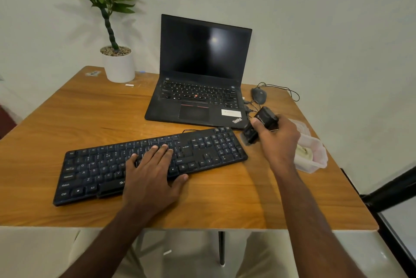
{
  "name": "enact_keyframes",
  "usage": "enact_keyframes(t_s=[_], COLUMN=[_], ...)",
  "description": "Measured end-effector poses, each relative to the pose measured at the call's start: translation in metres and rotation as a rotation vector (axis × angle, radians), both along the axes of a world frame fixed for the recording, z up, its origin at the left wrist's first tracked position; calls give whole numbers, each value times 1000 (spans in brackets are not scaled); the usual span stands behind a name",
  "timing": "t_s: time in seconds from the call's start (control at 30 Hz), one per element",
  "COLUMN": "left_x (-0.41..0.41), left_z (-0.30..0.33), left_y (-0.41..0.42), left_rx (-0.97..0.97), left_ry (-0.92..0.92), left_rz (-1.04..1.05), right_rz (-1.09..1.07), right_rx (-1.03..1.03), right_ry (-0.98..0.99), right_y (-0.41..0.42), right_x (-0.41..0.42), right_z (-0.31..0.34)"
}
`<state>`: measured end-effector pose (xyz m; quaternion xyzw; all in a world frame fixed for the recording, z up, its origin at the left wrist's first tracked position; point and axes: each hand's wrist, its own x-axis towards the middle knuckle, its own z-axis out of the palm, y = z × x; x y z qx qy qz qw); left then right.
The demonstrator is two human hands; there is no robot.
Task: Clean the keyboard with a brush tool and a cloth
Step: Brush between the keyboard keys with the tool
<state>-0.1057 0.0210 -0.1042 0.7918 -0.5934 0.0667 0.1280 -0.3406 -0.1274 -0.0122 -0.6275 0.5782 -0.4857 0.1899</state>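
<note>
A black wired keyboard (209, 149) lies slanted across the wooden table (90, 115). My left hand (153, 172) rests flat on its middle keys, fingers spread, thumb at the front edge. My right hand (279, 140) hovers just off the keyboard's right end and grips a black brush tool (258, 126), whose lower end points down toward the keyboard's far right corner. A pale cloth (304, 153) sits folded inside a clear plastic container (315, 158) right of that hand.
An open black laptop (202, 88) with a dark screen stands behind the keyboard. A black wired mouse (258, 95) lies to its right. A potted plant (119, 64) occupies the far left corner. The table's right edge is close behind the container.
</note>
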Motion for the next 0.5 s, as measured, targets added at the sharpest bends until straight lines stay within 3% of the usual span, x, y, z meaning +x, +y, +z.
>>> enact_keyframes(t_s=[0.13, 0.5], left_x=[-1, -1], left_z=[4, 4], left_y=[2, 3], left_rx=[-24, -21], left_ry=[51, 73], left_rz=[-9, -7], right_rz=[121, 286], right_rx=[-21, -151], right_ry=[17, 388], right_y=[3, -10], right_x=[38, 78], right_z=[-3, -20])
